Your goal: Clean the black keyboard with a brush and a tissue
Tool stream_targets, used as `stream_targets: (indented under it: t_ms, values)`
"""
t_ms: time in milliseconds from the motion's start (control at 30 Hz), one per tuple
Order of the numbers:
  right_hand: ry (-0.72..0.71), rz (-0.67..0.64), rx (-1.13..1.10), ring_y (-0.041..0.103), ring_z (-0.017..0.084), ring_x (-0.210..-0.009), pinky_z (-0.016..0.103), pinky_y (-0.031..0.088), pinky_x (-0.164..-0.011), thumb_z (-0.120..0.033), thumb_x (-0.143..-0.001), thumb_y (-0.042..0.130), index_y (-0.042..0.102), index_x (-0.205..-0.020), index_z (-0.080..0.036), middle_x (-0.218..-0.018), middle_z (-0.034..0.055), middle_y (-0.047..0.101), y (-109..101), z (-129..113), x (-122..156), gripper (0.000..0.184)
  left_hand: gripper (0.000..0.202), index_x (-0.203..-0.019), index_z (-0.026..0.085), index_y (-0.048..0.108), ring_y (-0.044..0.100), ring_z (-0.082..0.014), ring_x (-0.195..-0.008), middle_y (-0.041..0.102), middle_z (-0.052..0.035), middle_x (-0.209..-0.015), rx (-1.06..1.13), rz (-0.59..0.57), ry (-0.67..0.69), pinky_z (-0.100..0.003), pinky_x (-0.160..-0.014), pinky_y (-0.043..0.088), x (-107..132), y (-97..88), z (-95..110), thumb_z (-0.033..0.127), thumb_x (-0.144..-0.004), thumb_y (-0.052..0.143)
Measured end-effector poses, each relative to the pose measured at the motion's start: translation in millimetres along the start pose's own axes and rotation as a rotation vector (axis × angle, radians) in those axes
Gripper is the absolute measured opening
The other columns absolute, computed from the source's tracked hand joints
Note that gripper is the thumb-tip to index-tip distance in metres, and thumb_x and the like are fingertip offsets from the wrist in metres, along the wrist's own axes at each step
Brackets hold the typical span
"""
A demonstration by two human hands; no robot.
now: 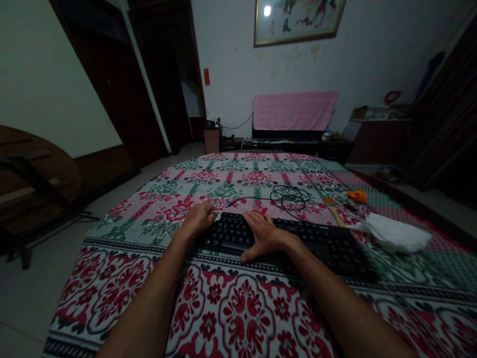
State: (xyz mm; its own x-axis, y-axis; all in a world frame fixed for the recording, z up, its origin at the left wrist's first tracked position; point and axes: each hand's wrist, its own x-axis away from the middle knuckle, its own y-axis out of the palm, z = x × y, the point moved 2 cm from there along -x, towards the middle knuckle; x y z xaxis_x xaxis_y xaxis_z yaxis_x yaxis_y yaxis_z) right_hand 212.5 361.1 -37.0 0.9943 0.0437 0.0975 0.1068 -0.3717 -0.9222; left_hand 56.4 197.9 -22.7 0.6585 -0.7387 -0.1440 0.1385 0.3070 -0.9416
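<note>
A black keyboard (316,243) lies on a table covered with a red, green and white flowered cloth (223,308). My left hand (199,220) is at the keyboard's left end, fingers curled in a pinch on a small white thing that I cannot name. Over the keys on the left half, my right hand (265,236) lies flat with fingers spread and the thumb at the front edge. The keyboard's black cable (289,196) lies coiled just behind it, ending in a purple plug (233,202).
A crumpled white cloth (395,233) lies right of the keyboard. Behind it are a brush with a wooden handle (334,211) and a small orange object (357,196). A folded wooden table (33,179) stands at the left, and low cabinets line the far wall.
</note>
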Motion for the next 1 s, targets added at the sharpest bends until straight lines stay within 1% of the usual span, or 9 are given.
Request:
stream_targets:
  t_ms: [100, 267, 367, 467, 533, 633, 767, 867, 1000]
  values:
    - [-0.006, 0.011, 0.007, 0.01, 0.036, -0.137, 0.057, 0.002, -0.109, -0.071, -0.047, 0.067, 0.013, -0.145, -0.011, -0.15, 0.0195, 0.016, 1.6, 1.1, -0.7, 0.127, 0.028, -0.087, 0.019, 0.07, 0.059, -0.0176, -0.08, 0.069, -0.0059, -0.082, -0.1, -0.053, 0.026, -0.024, -0.071, 0.04, -1.1, 0.4, 7.4, 0.018, -0.074, 0.046]
    - [0.012, -0.013, 0.004, 0.008, 0.037, -0.138, 0.057, 0.0, -0.109, -0.071, -0.047, 0.067, 0.009, -0.145, -0.011, -0.15, 0.0206, 0.014, 1.8, 1.1, -1.1, 0.128, 0.027, -0.086, 0.017, 0.071, 0.059, -0.0154, -0.069, 0.067, -0.0011, -0.071, 0.054, -0.191, 0.036, -0.022, -0.06, 0.039, -0.6, -4.8, -6.9, 0.019, -0.072, 0.048]
    - [0.006, -0.008, -0.004, 0.008, 0.037, -0.138, 0.056, -0.001, -0.109, -0.07, -0.048, 0.067, 0.01, -0.145, -0.012, -0.15, 0.0199, 0.014, 2.2, 2.3, -2.1, 0.128, 0.028, -0.086, 0.017, 0.071, 0.059, -0.016, -0.069, 0.067, -0.0012, -0.071, 0.097, -0.142, 0.015, -0.023, -0.059, 0.04, -1.7, -3.2, -10.8, 0.022, -0.074, 0.046]
    - [-0.001, 0.005, 0.002, 0.008, 0.037, -0.138, 0.056, 0.0, -0.109, -0.07, -0.047, 0.068, 0.01, -0.145, -0.012, -0.15, 0.0203, 0.015, 3.3, 3.8, -2.8, 0.128, 0.031, -0.091, 0.018, 0.071, 0.061, -0.0186, -0.08, 0.069, -0.0048, -0.082, 0.005, -0.042, 0.042, -0.025, -0.07, 0.043, -2.5, 1.3, 0.9, 0.02, -0.076, 0.044]
    - [-0.002, 0.009, 0.008, 0.008, 0.036, -0.138, 0.056, 0.001, -0.109, -0.07, -0.048, 0.068, 0.011, -0.145, -0.012, -0.15, 0.0203, 0.015, 3.5, 4.0, -2.6, 0.127, 0.033, -0.095, 0.019, 0.071, 0.061, -0.0202, -0.088, 0.07, -0.0073, -0.091, -0.087, -0.022, 0.055, -0.027, -0.076, 0.043, -1.7, 2.6, 11.0, 0.017, -0.075, 0.045]
    - [0.0, 0.001, 0.015, 0.007, 0.036, -0.138, 0.056, 0.001, -0.109, -0.071, -0.048, 0.067, 0.01, -0.145, -0.013, -0.15, 0.0199, 0.015, 3.0, 3.4, -1.6, 0.127, 0.035, -0.096, 0.02, 0.071, 0.062, -0.02, -0.088, 0.07, -0.0072, -0.092, -0.107, -0.1, 0.063, -0.026, -0.076, 0.043, 1.2, -1.2, 16.6, 0.013, -0.072, 0.047]
    - [0.003, -0.013, 0.014, 0.006, 0.036, -0.138, 0.055, 0.0, -0.109, -0.072, -0.048, 0.066, 0.009, -0.146, -0.013, -0.15, 0.0191, 0.013, 1.8, 3.1, -1.1, 0.128, 0.031, -0.091, 0.018, 0.071, 0.062, -0.0163, -0.076, 0.07, -0.0027, -0.08, 0.061, -0.219, 0.08, -0.022, -0.065, 0.043, 4.1, -9.2, 6.3, 0.014, -0.072, 0.047]
    - [0.006, -0.012, 0.012, 0.006, 0.036, -0.138, 0.055, 0.0, -0.109, -0.072, -0.047, 0.067, 0.01, -0.145, -0.013, -0.15, 0.0191, 0.014, 1.1, 2.6, -1.2, 0.128, 0.031, -0.091, 0.018, 0.07, 0.062, -0.0158, -0.076, 0.07, -0.0023, -0.08, 0.077, -0.141, 0.061, -0.022, -0.065, 0.042, 2.5, -8.4, 2.8, 0.016, -0.075, 0.044]
    - [0.003, -0.006, 0.013, 0.007, 0.036, -0.138, 0.055, 0.0, -0.109, -0.071, -0.048, 0.067, 0.011, -0.145, -0.013, -0.15, 0.0195, 0.015, 1.2, 2.2, -1.0, 0.127, 0.032, -0.097, 0.021, 0.07, 0.061, -0.0199, -0.088, 0.07, -0.0063, -0.089, -0.091, -0.024, 0.03, -0.027, -0.075, 0.043, 1.0, 0.3, 15.2, 0.02, -0.077, 0.044]
